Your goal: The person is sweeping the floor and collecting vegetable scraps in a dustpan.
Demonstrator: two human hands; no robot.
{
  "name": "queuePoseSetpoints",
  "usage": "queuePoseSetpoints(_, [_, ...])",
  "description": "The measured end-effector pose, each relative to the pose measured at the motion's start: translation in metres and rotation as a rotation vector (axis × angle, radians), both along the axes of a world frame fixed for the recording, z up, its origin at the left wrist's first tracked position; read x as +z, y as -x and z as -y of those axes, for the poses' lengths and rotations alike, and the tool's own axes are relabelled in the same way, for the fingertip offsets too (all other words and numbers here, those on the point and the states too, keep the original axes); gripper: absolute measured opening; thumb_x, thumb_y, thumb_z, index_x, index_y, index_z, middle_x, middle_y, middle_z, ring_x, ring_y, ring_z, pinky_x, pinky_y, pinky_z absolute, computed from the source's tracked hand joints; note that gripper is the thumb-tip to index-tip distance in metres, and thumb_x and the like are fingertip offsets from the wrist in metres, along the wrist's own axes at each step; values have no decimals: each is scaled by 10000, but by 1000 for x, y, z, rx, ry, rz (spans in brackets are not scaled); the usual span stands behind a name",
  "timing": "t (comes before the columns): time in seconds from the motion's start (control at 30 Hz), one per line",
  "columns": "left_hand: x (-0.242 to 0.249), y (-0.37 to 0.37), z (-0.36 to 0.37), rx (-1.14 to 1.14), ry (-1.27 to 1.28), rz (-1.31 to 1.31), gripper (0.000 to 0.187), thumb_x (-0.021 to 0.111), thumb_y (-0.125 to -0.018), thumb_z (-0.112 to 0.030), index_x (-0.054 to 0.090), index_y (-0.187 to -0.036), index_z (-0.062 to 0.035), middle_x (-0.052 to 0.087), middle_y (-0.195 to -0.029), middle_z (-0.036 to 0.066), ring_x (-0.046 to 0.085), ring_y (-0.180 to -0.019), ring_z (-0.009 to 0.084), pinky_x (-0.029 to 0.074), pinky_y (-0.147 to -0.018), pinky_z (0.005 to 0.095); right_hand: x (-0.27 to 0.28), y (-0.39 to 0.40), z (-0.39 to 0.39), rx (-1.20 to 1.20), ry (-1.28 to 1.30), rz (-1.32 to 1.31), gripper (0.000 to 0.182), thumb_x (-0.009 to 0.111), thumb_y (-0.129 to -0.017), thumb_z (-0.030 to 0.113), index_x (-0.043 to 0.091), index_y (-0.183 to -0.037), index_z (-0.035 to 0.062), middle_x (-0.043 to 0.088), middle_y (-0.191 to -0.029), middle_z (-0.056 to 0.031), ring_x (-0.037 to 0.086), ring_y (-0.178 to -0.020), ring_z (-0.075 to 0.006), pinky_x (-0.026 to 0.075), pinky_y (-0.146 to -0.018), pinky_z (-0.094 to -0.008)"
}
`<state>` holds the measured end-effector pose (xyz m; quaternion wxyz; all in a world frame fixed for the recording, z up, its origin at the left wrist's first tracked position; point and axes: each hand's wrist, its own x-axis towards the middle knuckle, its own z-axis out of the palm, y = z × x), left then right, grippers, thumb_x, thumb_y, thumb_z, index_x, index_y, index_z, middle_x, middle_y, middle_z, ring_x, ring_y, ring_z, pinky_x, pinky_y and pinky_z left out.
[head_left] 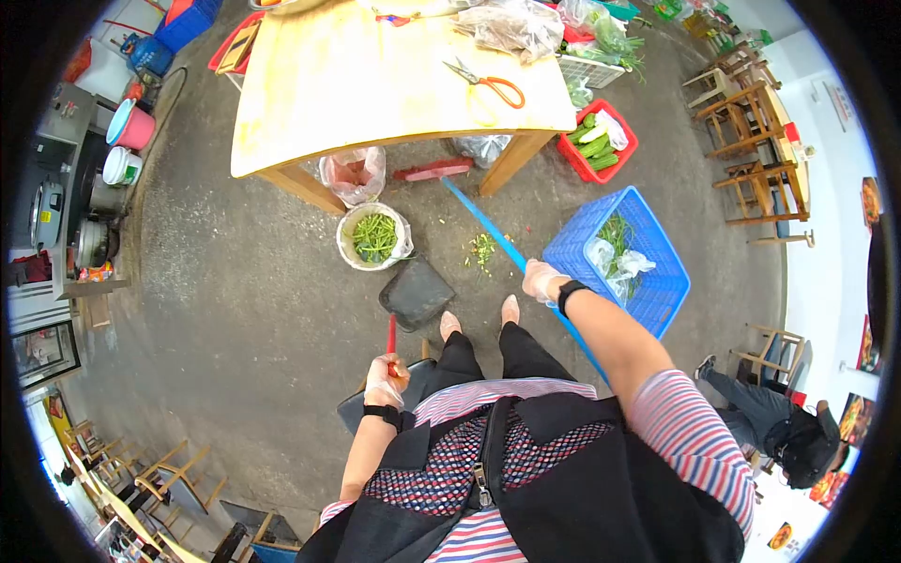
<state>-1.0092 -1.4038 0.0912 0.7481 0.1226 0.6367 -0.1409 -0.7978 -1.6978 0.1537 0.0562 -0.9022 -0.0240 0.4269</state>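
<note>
My left hand (pixel 385 377), in a thin clear glove, is wrapped round the red handle of a dustpan (pixel 418 293). The dark pan lies on the floor in front of my feet. My right hand (pixel 542 281), also gloved, grips the blue pole of a broom (pixel 483 221). Its red head (pixel 434 170) rests on the floor under the front edge of the table. Scattered green scraps (pixel 482 251) lie on the floor between the dustpan and the blue crate. A white bucket (pixel 345 246) of green beans stands just beyond the pan.
A blue crate (pixel 668 302) with greens and plastic bags stands at right. Beyond it is a red basket (pixel 627 153) of cucumbers. Orange-handled scissors (pixel 504 91) lie on the wooden table (pixel 366 84). A bag-lined bin (pixel 355 174) stands underneath. A person (pixel 779 427) is at far right.
</note>
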Motion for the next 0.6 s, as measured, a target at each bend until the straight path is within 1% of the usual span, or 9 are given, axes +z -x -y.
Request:
queuePoseSetpoints(0.07, [-2, -3, -3, -21, 32, -19, 78, 472, -730, -33, 401, -712, -59, 398, -491, 9, 371, -364, 108, 301, -347, 210, 6, 19, -1, -105, 75, -128, 293, 474, -745, 128, 519, -990, -25, 556, -955, -251, 554, -916, -327, 457, -732, -393])
queuePoseSetpoints(0.13, [3, -5, -2, -15, 26, -11, 78, 473, -728, -33, 405, -702, -63, 399, -489, 10, 373, -368, 108, 300, -349, 213, 29, 44, 8, -262, -15, -182, 331, 483, -739, 119, 483, -1032, -35, 559, -942, -252, 551, -918, -337, 452, -733, -401])
queuePoseSetpoints(0.2, [3, -7, -2, -13, 23, 0, 80, 475, -725, -34, 410, -693, -67, 401, -488, 10, 375, -372, 108, 298, -350, 217, 50, 72, 22, -242, 31, -251, 369, 471, -742, 121, 436, -1063, -58, 557, -936, -259, 539, -926, -359, 440, -754, -399])
queuePoseSetpoints(0.27, [-5, -12, -5, -115, -47, 35, 72, 474, -724, -41, 414, -696, -68, 399, -487, 9, 375, -379, 109, 290, -348, 219, 38, 110, 54, -114, 56, -197, 339, 442, -751, 103, 430, -1046, -64, 556, -929, -263, 535, -921, -372, 432, -762, -404])
queuePoseSetpoints(0.3, [-6, -27, -3, -75, -47, -63, 64, 464, -727, -45, 415, -697, -73, 399, -494, 9, 366, -379, 111, 286, -351, 223, 44, 127, 67, -116, 58, -213, 318, 427, -751, 86, 434, -1033, -62, 553, -936, -263, 534, -921, -374, 430, -763, -408])
queuePoseSetpoints(0.33, [-8, -25, -2, -97, -37, -22, 66, 464, -723, -40, 416, -695, -75, 401, -504, 8, 356, -377, 113, 282, -353, 222, 53, 138, 76, -117, 60, -230, 298, 411, -751, 69, 438, -1019, -60, 549, -943, -263, 532, -921, -376, 427, -765, -413])
queuePoseSetpoints(0.4, [-27, -23, -6, -127, -1, 5, 74, 467, -719, -31, 417, -691, -78, 404, -511, 7, 358, -382, 109, 280, -357, 222, 78, 136, 77, -114, 48, -216, 296, 399, -747, 43, 433, -1024, -53, 542, -963, -263, 525, -930, -378, 422, -773, -418])
queuePoseSetpoints(0.47, [-16, -34, -3, -180, -8, 30, 96, 475, -714, -21, 396, -695, -72, 381, -511, 4, 354, -390, 105, 284, -351, 214, 90, 139, 84, -106, 70, -290, 311, 398, -742, 48, 427, -1035, -54, 536, -976, -263, 520, -941, -377, 417, -786, -416])
queuePoseSetpoints(0.6, [-19, -47, 3, -204, 22, 14, 120, 481, -713, -15, 372, -731, -64, 360, -527, 0, 355, -408, 103, 282, -344, 208, 110, 157, 108, -218, 184, -206, 284, 406, -735, 49, 440, -1002, -43, 540, -951, -269, 532, -924, -367, 430, -763, -412])
